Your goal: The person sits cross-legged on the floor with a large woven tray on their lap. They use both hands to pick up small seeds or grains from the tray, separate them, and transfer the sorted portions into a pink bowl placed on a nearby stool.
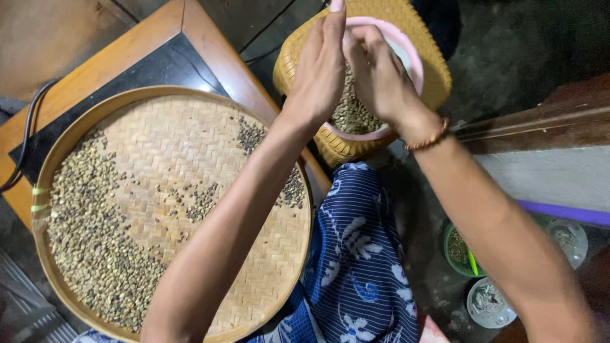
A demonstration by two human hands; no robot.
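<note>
Beans (351, 115) sit in pink bowl (406, 47) directly under both hands, bowl nested in yellow basket (432, 70). Left hand (321, 67) fingers straight, nothing visibly held; right hand (375, 73) loosely curled, contents can't tell. Judged: sorting step, dropping picked beans. Woven tray (254, 267) w/ more beans below-left, on desk (95, 70); next pick needs reach back.

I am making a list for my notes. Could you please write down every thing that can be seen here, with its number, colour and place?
woven tray: one, tan, on the table at left
beans: many, greenish-brown, mostly on the tray's left side
table: one, brown wood with dark top, under the tray
basket: one, yellow, top centre
pink bowl: one, inside the basket, holding beans
cloth: one, blue with white pattern, bottom centre
small bowls: three, lower right on the floor
bracelet: one, brown, right wrist
left hand: over the pink bowl
right hand: over the pink bowl
</note>
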